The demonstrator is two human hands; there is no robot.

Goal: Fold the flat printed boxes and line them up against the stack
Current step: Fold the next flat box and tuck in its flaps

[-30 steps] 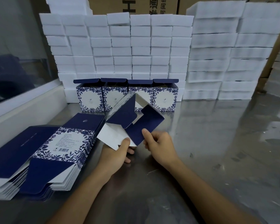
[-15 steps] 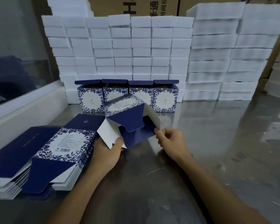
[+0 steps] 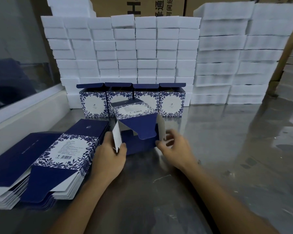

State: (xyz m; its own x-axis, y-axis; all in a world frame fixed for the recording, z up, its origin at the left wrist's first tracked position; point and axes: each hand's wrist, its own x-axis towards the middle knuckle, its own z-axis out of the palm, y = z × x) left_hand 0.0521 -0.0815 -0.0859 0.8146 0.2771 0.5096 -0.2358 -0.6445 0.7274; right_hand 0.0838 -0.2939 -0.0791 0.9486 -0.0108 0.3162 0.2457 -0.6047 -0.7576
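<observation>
A blue-and-white printed box [image 3: 135, 114] lies on its side in front of me, opened into a tube with its end flaps facing me. My left hand [image 3: 108, 156] pinches the white side flap on the left. My right hand [image 3: 174, 146] holds the right side flap between thumb and fingers. A blue tongue flap hangs down between them. Several folded boxes [image 3: 172, 103] with open lids stand in a row against the stack of white blocks [image 3: 125, 48]. A pile of flat printed boxes [image 3: 57, 154] lies at my left.
A taller stack of white blocks [image 3: 235, 56] stands at the back right, with cardboard cartons [image 3: 159, 5] behind. A white ledge and glass pane [image 3: 24, 102] run along the left. The metal table [image 3: 227, 157] stretches to the right.
The box went from a half-flat sheet to an open tube turned end-on toward me. Both hands moved from its lower edge onto the two side flaps.
</observation>
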